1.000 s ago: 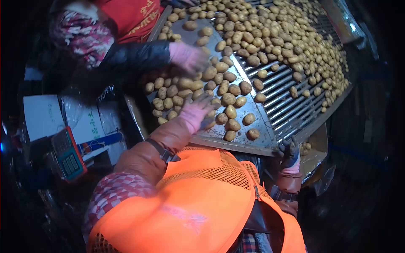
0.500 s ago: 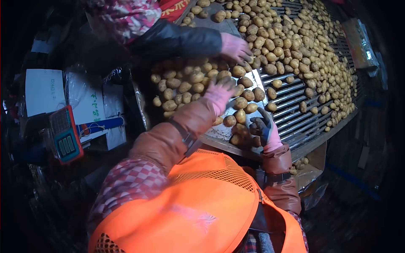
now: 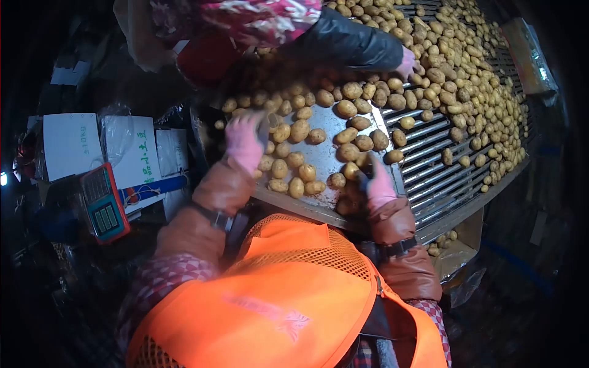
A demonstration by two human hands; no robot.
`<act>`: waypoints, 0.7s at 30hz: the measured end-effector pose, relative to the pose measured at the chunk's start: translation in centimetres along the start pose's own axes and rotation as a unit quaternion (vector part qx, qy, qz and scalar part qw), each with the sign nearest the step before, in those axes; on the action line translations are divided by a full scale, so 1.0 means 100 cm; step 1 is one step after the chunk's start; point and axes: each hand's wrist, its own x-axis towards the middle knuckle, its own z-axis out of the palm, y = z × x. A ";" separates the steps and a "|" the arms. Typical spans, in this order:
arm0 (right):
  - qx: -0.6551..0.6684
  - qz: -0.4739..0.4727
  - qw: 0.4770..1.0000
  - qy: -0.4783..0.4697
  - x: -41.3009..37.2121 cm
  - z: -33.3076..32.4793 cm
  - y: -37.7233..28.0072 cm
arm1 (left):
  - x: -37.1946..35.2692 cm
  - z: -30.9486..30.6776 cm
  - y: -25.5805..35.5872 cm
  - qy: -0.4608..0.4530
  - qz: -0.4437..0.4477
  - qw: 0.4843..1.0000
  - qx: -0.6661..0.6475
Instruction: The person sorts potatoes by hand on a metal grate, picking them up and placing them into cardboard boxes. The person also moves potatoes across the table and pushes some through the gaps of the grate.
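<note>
Having moved farther from the slatted grate (image 3: pixel 432 190), the left hand (image 3: pixel 244 138) now sits well apart from the right hand (image 3: pixel 379 184) near that grate, both grips impossible to tell, baring more metal plate (image 3: pixel 325 153) among the adjoining potatoes (image 3: pixel 300 130).

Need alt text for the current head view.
A person's gloved left hand and right hand are among loose potatoes on a metal sheet, beside a slatted grate bearing many more. A co-worker's gloved hand is at the larger heap.
</note>
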 end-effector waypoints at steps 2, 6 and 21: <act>0.043 0.014 0.990 -0.130 0.000 0.010 -0.038 | 0.058 0.011 0.018 -0.010 -0.012 0.999 -0.036; 0.076 -0.002 0.974 -0.213 -0.009 0.028 -0.037 | 0.119 0.034 0.082 -0.197 -0.150 0.968 -0.031; 0.337 0.106 0.928 -0.120 -0.025 -0.010 0.013 | 0.030 -0.016 -0.044 -0.212 -0.201 0.954 0.067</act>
